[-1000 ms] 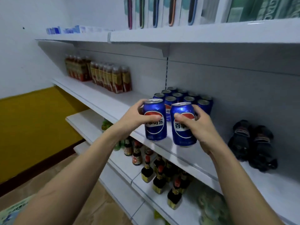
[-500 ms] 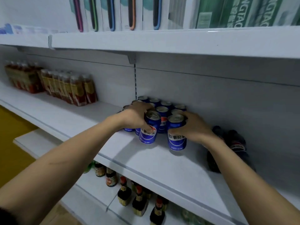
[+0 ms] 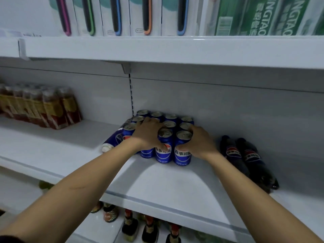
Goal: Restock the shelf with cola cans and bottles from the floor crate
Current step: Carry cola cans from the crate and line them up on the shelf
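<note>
Several blue cola cans stand in a tight block on the white middle shelf (image 3: 166,183), against its back wall. My left hand (image 3: 149,133) grips the front can (image 3: 164,149) of the block from the left. Beside it, my right hand (image 3: 198,142) grips the front right can (image 3: 182,150), thumb across its label. Both cans stand upright on the shelf. One can (image 3: 112,140) lies tipped on its side at the block's left. Two dark cola bottles (image 3: 245,158) lie on the shelf to the right of the cans.
Red-and-yellow labelled bottles (image 3: 43,106) stand in rows at the shelf's left. The upper shelf (image 3: 175,48) carries boxed goods and hangs low over the cans. Small dark sauce bottles (image 3: 149,228) fill the shelf below.
Both hands carried a can each from the shelf's front edge inward and set them down at the front of the block. The view has closed in on the shelf.
</note>
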Demonstrator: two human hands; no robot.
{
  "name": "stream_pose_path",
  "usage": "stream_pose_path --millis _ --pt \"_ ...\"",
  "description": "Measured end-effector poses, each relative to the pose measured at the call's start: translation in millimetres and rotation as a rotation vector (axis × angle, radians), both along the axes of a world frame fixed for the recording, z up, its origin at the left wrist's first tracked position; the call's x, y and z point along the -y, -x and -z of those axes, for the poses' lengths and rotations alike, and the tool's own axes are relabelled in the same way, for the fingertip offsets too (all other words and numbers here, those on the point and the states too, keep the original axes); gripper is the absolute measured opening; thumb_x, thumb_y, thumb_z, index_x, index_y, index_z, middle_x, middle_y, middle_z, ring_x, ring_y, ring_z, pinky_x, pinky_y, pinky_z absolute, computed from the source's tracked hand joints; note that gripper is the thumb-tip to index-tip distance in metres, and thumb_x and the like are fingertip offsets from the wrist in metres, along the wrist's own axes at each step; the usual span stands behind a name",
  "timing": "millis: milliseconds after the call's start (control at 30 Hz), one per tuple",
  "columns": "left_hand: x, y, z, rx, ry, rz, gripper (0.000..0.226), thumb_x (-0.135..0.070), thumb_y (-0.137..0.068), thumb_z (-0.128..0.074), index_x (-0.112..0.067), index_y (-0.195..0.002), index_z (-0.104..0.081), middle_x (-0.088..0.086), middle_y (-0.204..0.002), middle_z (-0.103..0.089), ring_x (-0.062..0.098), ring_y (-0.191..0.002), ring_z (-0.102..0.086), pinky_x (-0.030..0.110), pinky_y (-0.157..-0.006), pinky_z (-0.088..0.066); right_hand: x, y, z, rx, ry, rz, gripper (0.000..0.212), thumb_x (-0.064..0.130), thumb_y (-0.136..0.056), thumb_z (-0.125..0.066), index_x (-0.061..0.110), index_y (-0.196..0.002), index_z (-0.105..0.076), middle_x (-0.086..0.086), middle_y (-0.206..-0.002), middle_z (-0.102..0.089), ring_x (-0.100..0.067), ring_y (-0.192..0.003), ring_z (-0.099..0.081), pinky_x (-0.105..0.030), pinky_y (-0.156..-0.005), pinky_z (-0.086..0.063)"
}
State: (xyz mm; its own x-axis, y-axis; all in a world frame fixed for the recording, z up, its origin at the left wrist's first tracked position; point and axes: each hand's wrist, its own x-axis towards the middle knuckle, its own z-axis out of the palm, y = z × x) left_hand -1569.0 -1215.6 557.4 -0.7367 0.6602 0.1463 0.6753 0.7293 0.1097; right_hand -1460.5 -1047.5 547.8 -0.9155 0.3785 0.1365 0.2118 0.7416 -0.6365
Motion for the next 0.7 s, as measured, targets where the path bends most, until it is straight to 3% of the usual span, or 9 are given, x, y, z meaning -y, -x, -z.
stream_pose_path --millis 200,367,500,567,633,700 --pt "2.7 4.0 5.9 -0.003 -0.018 0.046 0.096 -0.061 -0.072 -0.076 -0.028 -0.151 -0.031 0.002 -0.153 -0.038 0.032 -0.142 -0.026 0.053 -0.116 -0.022 10.6 0.9 5.8 0.039 -0.068 0.091 0.086 0.035 -0.070 -0.085 0.024 -0.142 -0.040 -0.004 -0.138 -0.049 -0.026 -0.124 -0.053 -0.032 -0.092 -0.046" --pt "3.9 10.6 2.6 -0.008 -0.007 0.163 0.105 -0.068 -0.073 -0.072 -0.028 -0.156 -0.021 0.006 -0.161 -0.022 0.034 -0.148 -0.013 0.056 -0.118 -0.014 17.3 -6.8 -9.2 0.111 -0.051 0.056 0.084 0.035 -0.075 -0.082 0.024 -0.145 -0.037 -0.008 -0.140 -0.047 -0.026 -0.125 -0.052 -0.041 -0.102 -0.048" --pt "-3.7 7.9 -12.1 -0.032 0.006 0.301 0.099 -0.084 -0.076 -0.050 -0.031 -0.155 -0.024 0.005 -0.158 -0.029 0.032 -0.145 -0.022 0.054 -0.118 -0.018 16.5 -24.9 -27.1 0.117 -0.056 0.090 0.064 0.043 -0.091 -0.067 0.018 -0.144 -0.041 -0.009 -0.142 -0.049 -0.028 -0.125 -0.051 -0.036 -0.099 -0.044" --pt "-17.0 -2.5 -25.7 0.056 -0.037 0.326 0.096 -0.091 -0.077 -0.032 -0.032 -0.152 -0.033 0.006 -0.155 -0.038 0.033 -0.143 -0.030 0.054 -0.116 -0.025 7.8 -38.3 -36.1 0.120 -0.009 0.179 0.065 0.053 -0.093 -0.060 0.020 -0.145 -0.040 -0.009 -0.144 -0.047 -0.025 -0.117 -0.053 -0.032 -0.090 -0.043" --pt "-35.9 -15.7 -37.2 0.155 -0.119 0.365 0.109 -0.100 -0.068 -0.014 -0.031 -0.148 -0.040 0.005 -0.151 -0.046 0.031 -0.139 -0.039 0.053 -0.114 -0.031 -3.1 -55.7 -45.4 0.081 0.029 0.252 0.060 0.053 -0.096 -0.056 0.019 -0.144 -0.042 -0.008 -0.144 -0.049 -0.022 -0.110 -0.053 -0.030 -0.086 -0.041" --pt "-55.2 -38.7 -50.4 0.274 -0.162 0.404 0.105 -0.097 -0.072 -0.014 -0.030 -0.149 -0.039 0.002 -0.154 -0.045 0.027 -0.137 -0.043 0.046 -0.114 -0.032 -14.1 -78.9 -56.9 0.014 0.039 0.326 0.057 0.052 -0.097 -0.053 0.017 -0.142 -0.045 -0.009 -0.143 -0.051 -0.025 -0.115 -0.055 -0.030 -0.089 -0.042"
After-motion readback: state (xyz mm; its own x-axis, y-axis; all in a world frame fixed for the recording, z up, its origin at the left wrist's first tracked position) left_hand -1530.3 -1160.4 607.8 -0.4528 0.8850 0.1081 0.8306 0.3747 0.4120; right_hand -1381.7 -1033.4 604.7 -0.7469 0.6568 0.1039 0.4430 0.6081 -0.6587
